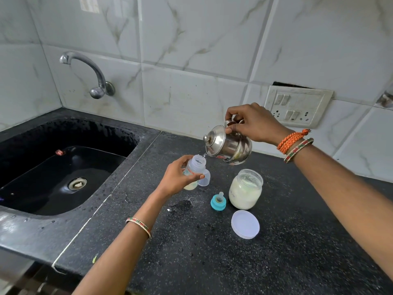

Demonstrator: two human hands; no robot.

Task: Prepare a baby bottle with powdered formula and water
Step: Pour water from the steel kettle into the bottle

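My left hand (176,177) grips a clear baby bottle (196,167) standing on the black counter (212,252), its mouth open and pale powder at its bottom. My right hand (253,124) holds a steel kettle (228,145) by its handle, tilted left. A thin stream of water runs from its spout into the bottle's mouth. The bottle's clear cap (205,178) lies just behind the bottle. The blue-ringed nipple (218,201) stands on the counter to the right. An open jar of white formula powder (245,189) stands beside it, its round lid (245,224) lying in front.
A black sink (63,173) with a drain fills the left side, a steel tap (93,75) on the tiled wall above it. A switch and socket panel (297,105) is on the wall behind my right hand. A small wet patch (182,205) marks the counter near the bottle.
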